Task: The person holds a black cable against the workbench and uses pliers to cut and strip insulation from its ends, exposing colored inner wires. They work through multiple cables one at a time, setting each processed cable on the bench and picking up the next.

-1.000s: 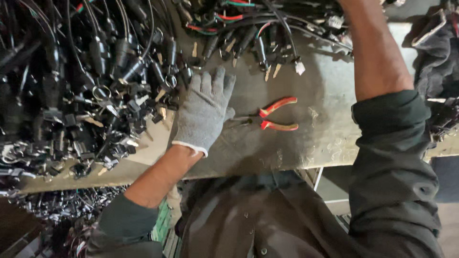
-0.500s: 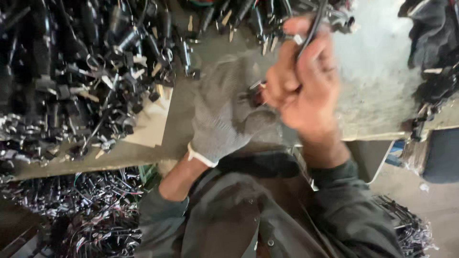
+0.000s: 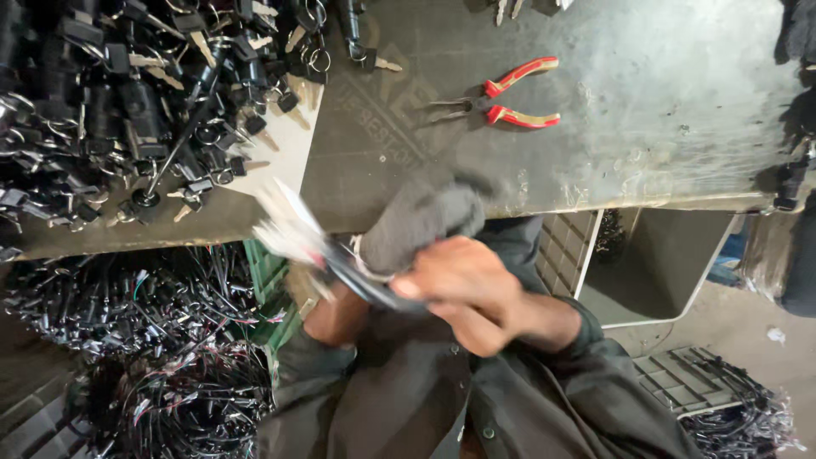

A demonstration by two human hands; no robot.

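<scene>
My right hand (image 3: pixel 463 289), bare, is closed on a dark cable (image 3: pixel 357 276) just below the table's front edge. The cable runs left to a blurred white end (image 3: pixel 287 223). My left hand (image 3: pixel 421 219), in a grey knit glove, is curled just above the right hand, against the table edge. Motion blur hides whether it grips anything. Red-handled pliers (image 3: pixel 501 100) lie on the grey metal table (image 3: pixel 663 127), farther back than both hands.
A heap of black switches with keys and rings (image 3: pixel 127 93) covers the table's left part. Bundles of black wiring (image 3: pixel 144 357) lie on the floor at the left and at the lower right (image 3: pixel 739 416). A green crate (image 3: pixel 268 272) stands under the table.
Both hands have dropped from the tabletop to its front edge. The right hand came back from the far pile holding a cable. The pliers stay where they were.
</scene>
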